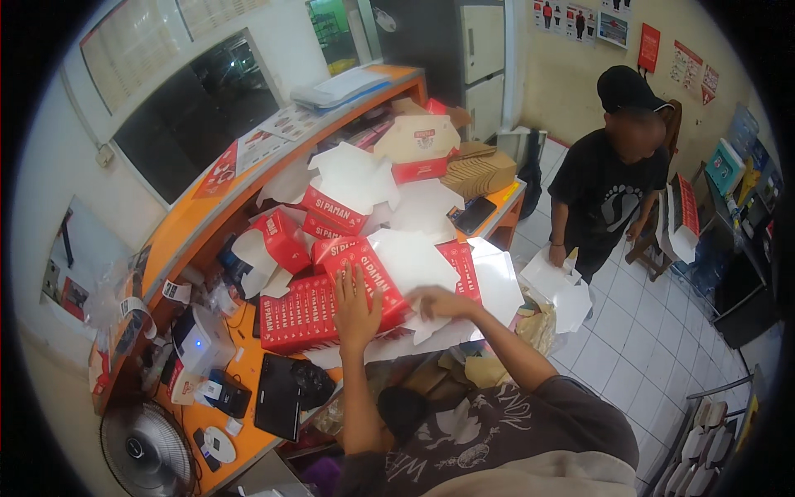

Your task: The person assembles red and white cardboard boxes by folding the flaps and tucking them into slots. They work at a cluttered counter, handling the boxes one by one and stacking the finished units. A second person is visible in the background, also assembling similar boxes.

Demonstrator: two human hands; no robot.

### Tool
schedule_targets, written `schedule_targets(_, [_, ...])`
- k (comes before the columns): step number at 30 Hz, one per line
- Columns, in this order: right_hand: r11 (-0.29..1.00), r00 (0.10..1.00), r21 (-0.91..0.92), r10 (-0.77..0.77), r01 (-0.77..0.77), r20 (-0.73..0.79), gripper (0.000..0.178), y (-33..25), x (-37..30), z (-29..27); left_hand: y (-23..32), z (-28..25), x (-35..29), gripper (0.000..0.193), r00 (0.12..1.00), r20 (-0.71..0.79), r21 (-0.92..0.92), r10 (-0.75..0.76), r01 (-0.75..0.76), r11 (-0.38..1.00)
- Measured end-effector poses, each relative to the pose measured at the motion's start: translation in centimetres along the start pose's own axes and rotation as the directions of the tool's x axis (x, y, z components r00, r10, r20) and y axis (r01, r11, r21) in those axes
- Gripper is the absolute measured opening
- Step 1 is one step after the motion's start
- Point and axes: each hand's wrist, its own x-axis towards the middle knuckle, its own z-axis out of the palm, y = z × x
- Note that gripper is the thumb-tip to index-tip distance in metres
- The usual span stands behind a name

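A red and white cardboard food box (396, 300) stands in front of me with its white lid flaps spread up. Against its red printed side lies my left hand (358, 311), palm flat and fingers stretched apart. My right hand (437, 304) is at the box's right corner, its fingers bent in against a white flap, which they seem to pinch; the fingertips are partly hidden. Under and left of this box is a row of flat red boxes (296, 316), packed on edge. Several more folded boxes (341, 195) with raised white flaps are heaped behind it.
An orange counter (217, 203) curves round the left. On it are a tablet (278, 398), a white printer (201, 340) and a fan (145, 447). Brown cardboard pieces (480, 172) and a phone (474, 215) lie to the right. Another person (617, 170) stands on the tiled floor, holding white card.
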Motion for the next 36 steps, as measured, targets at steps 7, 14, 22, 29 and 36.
schedule_targets(7, [0.948,0.726,0.123,-0.137,0.293,-0.674,0.066,-0.3,12.0,-0.7,1.0,-0.2,0.8,0.062,0.998,0.048,-0.039,0.030,-0.028,0.999])
schedule_targets(14, [0.948,0.708,0.173,-0.072,0.268,-0.702,0.057,-0.1,15.4,-1.3,0.2,-0.5,0.6,0.061,0.998,0.063,-0.031,0.029,-0.027,0.999])
schedule_targets(22, [0.526,0.594,-0.850,-0.677,-0.022,-0.434,0.047,1.1,21.6,-7.7,1.7,-1.6,1.1,0.105,0.994,0.112,-0.070,-0.004,0.012,0.997])
schedule_targets(29, [0.565,0.542,-0.733,-0.778,0.380,-0.319,0.025,0.2,23.1,-10.1,0.6,-0.9,0.7,0.105,0.989,0.141,-0.016,0.041,-0.039,0.999])
schedule_targets(36, [0.800,0.656,-0.192,-0.581,0.568,-0.481,0.025,-6.9,14.1,-7.2,1.0,-1.5,0.9,0.112,0.991,0.134,-0.041,-0.016,0.022,0.999])
